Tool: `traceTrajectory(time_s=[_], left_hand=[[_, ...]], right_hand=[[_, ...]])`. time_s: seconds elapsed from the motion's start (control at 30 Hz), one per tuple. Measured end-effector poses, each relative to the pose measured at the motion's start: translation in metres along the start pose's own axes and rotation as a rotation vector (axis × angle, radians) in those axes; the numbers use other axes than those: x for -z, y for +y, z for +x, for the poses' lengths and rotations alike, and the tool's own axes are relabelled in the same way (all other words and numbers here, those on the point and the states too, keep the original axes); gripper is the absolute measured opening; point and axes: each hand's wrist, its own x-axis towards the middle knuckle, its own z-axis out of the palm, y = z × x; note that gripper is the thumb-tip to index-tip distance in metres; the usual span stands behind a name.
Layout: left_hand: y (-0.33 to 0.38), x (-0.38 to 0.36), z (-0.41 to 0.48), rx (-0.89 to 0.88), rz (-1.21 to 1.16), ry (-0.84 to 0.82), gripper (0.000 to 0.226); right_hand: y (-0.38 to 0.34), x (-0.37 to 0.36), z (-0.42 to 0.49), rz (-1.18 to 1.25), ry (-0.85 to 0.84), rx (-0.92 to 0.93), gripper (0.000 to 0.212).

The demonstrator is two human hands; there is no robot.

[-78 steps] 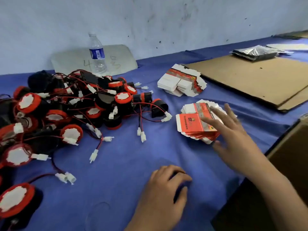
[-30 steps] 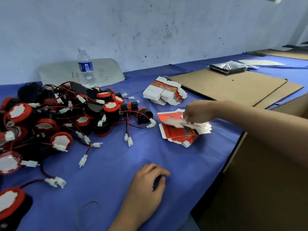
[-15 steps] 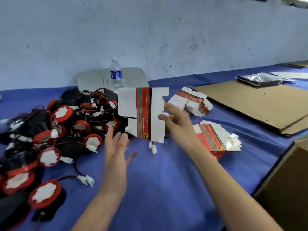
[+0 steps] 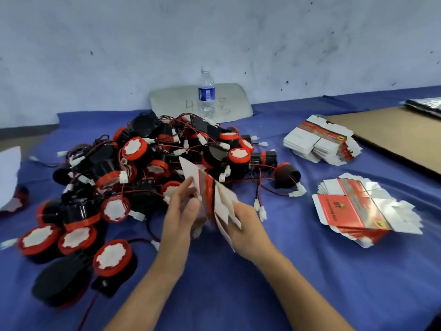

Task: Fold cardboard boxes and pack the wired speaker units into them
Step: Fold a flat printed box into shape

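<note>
A flat red-and-white cardboard box blank (image 4: 210, 194) is held between both hands above the blue cloth, edge-on to the camera and blurred. My left hand (image 4: 182, 215) has its straight fingers against the blank's left face. My right hand (image 4: 247, 229) grips its lower right edge. Just behind the hands lies a big heap of black-and-red speaker units (image 4: 133, 173) with red wires and white connectors. Two stacks of flat box blanks sit on the right: a near stack (image 4: 358, 211) and a far stack (image 4: 319, 142).
A water bottle (image 4: 206, 91) stands at the back against a grey board (image 4: 181, 101). Brown cardboard sheets (image 4: 391, 132) lie at the far right, with a silver bag (image 4: 427, 105) beyond. A white sheet (image 4: 8, 173) shows at the left edge. Blue cloth (image 4: 238, 295) covers the table.
The right hand took one blank off the near stack and lifted it. Both hands now hold it lower and closer, turned edge-on; the left hand has come onto its left face.
</note>
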Motion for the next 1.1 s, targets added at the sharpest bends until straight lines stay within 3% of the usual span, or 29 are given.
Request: traceTrajectory(time_s=[0.1, 0.23, 0.33, 0.5, 0.6, 0.7, 0.8, 0.87, 0.97, 1.03, 1.1], left_hand=[[0.008, -0.001, -0.003, 0.123, -0.391, -0.1, 0.095], [0.008, -0.003, -0.006, 0.355, -0.525, -0.171, 0.059], [0.011, -0.003, -0.006, 0.42, -0.502, -0.18, 0.041], [0.015, -0.002, -0.009, 0.395, -0.608, -0.247, 0.078], [0.016, -0.002, -0.01, 0.396, -0.619, -0.232, 0.076], [0.016, -0.001, -0.008, 0.356, -0.636, -0.215, 0.082], [0.015, -0.002, -0.005, 0.286, -0.579, -0.222, 0.102], [0.01, -0.001, -0.001, 0.245, -0.491, -0.1, 0.105], [0.001, 0.001, 0.003, 0.241, -0.365, 0.089, 0.071], [-0.005, 0.007, 0.007, 0.219, -0.258, 0.164, 0.042], [-0.005, 0.015, 0.011, 0.15, -0.142, 0.243, 0.027]], right_hand=[[0.0, -0.002, -0.002, -0.089, -0.035, 0.145, 0.059], [-0.004, 0.0, -0.004, -0.178, -0.054, 0.149, 0.056], [-0.006, 0.0, -0.005, -0.198, -0.032, 0.177, 0.055], [-0.005, -0.006, -0.006, -0.317, -0.049, 0.168, 0.065], [-0.004, -0.006, -0.007, -0.322, -0.057, 0.187, 0.06], [-0.006, -0.004, -0.007, -0.181, -0.011, 0.165, 0.06], [-0.006, -0.001, -0.005, 0.03, 0.167, 0.124, 0.059], [-0.008, 0.004, -0.005, 0.229, 0.241, 0.033, 0.056], [-0.011, 0.011, -0.005, 0.379, 0.199, -0.066, 0.058], [-0.014, 0.013, -0.003, 0.376, 0.081, -0.123, 0.067], [-0.014, 0.013, -0.004, 0.365, -0.075, -0.174, 0.078]])
